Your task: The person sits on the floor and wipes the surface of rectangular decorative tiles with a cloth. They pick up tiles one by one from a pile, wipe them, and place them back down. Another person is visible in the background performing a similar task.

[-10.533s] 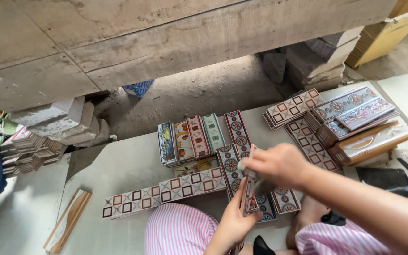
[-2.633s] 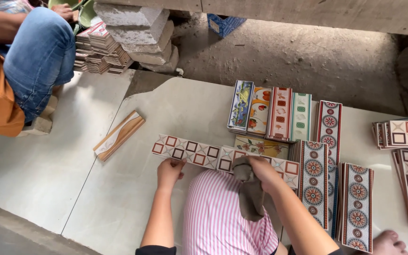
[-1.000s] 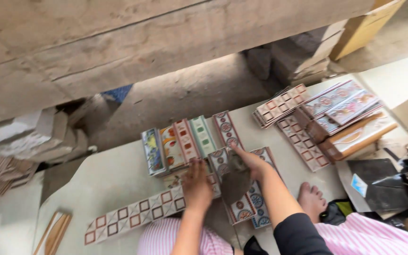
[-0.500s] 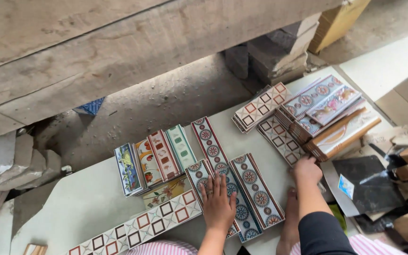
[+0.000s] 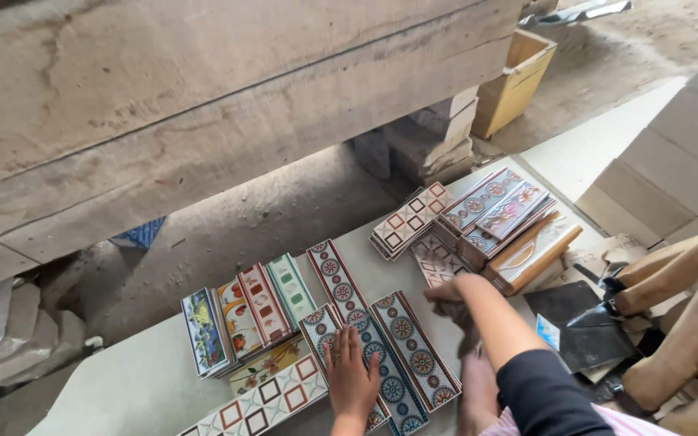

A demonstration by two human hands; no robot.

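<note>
Left hand (image 5: pixel 351 378) lies flat, fingers spread, on a round-patterned tile (image 5: pixel 347 339); right hand (image 5: pixel 452 291) reaches out, fingers pinching a grey cloth (image 5: pixel 466 327).

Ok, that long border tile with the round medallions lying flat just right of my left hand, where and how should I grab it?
Probably by its two long edges near the middle, coming from above. The medallion tile lies flat on the pale slab, its left long edge tight against the neighbouring tile by the left hand. The right long edge and near end look free, so lift there first.
</note>
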